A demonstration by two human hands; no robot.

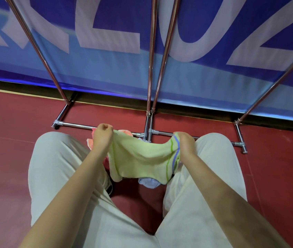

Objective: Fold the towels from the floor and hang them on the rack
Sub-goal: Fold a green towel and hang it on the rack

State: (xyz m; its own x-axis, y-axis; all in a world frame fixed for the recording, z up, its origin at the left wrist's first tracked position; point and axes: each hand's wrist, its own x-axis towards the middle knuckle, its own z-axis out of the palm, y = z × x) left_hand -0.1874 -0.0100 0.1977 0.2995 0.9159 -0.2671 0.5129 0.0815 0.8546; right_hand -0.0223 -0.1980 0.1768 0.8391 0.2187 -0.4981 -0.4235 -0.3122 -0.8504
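Red floor (16,158) fills the bottom of the view, smooth and a bit shiny. Behind it hangs a big blue banner (117,72) with huge white letters on it. Shiny metal poles of the rack (151,68) stand in front of the banner, and the rack's low bars lie flat on the floor.

A person squats with knees apart, in pale trousers (56,167). Both bare arms reach forward between the knees.

The left hand (102,135) is curled into a fist and grips one top end of the yellow-green towel (142,158). The right hand (186,142) has its fingers curled round the other top end and holds it tight. The towel is stretched between the two hands, up off the floor, just in front of the low rack bar. It sags in the middle and hangs down in soft folds. It looks fluffy. It is light yellow-green, with thin bright green lines and one purple-blue stripe near the right end, and another thin green line near the left end.

Under it more towels lie on the floor. A pink towel (124,132) peeks out behind the left hand, touching the low bar. A pale blue towel (149,183) shows below the hanging edge, between the knees. Part of a dark shoe (109,188) shows by the left leg.
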